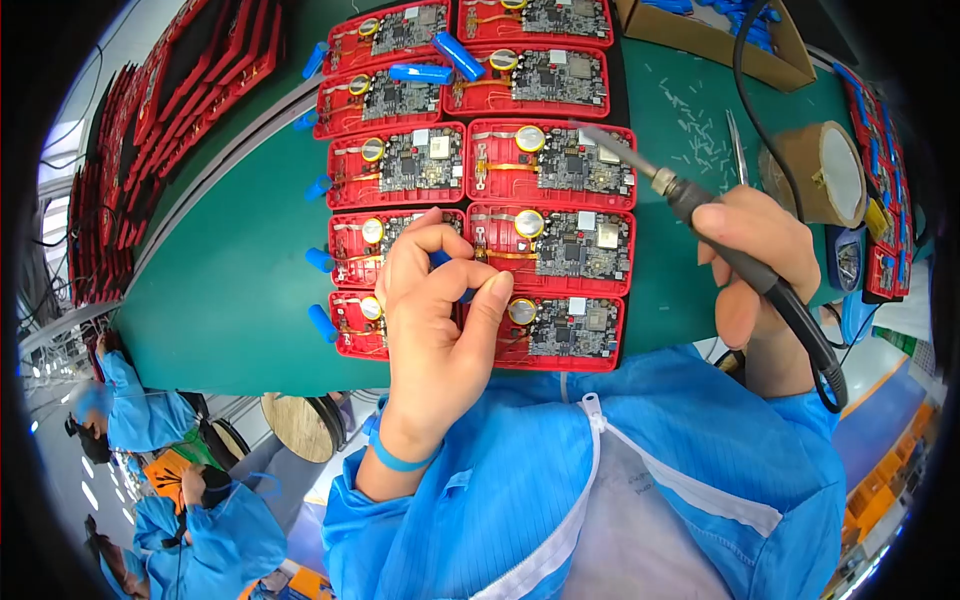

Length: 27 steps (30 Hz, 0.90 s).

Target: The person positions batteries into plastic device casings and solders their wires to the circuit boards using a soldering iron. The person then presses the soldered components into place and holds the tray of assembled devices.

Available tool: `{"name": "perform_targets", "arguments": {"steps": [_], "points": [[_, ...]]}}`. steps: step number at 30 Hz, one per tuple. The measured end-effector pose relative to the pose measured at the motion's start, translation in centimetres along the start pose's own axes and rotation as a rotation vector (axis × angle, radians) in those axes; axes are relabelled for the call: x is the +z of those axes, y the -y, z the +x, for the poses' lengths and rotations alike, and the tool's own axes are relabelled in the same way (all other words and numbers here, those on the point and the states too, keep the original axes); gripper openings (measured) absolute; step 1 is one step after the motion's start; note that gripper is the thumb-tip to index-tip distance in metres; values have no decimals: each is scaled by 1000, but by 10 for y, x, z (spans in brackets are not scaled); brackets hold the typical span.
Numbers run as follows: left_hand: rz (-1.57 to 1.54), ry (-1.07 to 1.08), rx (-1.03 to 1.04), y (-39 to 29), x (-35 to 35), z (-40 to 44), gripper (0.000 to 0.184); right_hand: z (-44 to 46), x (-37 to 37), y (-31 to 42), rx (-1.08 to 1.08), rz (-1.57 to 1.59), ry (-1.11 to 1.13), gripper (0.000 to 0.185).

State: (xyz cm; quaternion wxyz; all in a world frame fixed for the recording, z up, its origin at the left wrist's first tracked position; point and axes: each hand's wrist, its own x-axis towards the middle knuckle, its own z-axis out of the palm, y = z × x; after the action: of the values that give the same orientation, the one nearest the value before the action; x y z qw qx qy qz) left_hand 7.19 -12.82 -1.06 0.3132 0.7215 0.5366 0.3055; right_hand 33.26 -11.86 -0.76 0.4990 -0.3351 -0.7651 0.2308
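My left hand (440, 300) is over the lower circuit-board cases, thumb and forefinger pinched together and the other fingers curled. Blue parts of a cylindrical battery cell (439, 259) show between these fingers; most of it is hidden. My right hand (755, 265) grips a soldering iron (735, 250), its tip pointing up and left above a red case (550, 198) in the right column. Directly right of my left fingertips is another red open case (627, 250) with a circuit board (580, 245) and a round coin cell (528, 223).
Two columns of red cases lie on the green mat (230, 290), several with blue cells (319, 260) at their left. White clippings (695, 130), tweezers (737, 145), a tape roll (820, 172) and a cardboard box (720, 45) are right. Stacked red cases (200, 90) stand left; co-workers (215, 530) sit beyond.
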Motion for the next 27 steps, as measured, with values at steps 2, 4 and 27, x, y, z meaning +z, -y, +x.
{"name": "perform_targets", "arguments": {"steps": [2, 4, 27], "points": [[13, -29, -13, -4, 5, -1, 6, 0, 3, -2, -1, 56, 44, 57], [84, -85, 19, -4, 11, -3, 6, 1, 7, -6, -60, 41, 54, 46], [200, -73, -60, -8, 20, 1, 9, -10, 25, -7, 19, 138, 31, 27]]}}
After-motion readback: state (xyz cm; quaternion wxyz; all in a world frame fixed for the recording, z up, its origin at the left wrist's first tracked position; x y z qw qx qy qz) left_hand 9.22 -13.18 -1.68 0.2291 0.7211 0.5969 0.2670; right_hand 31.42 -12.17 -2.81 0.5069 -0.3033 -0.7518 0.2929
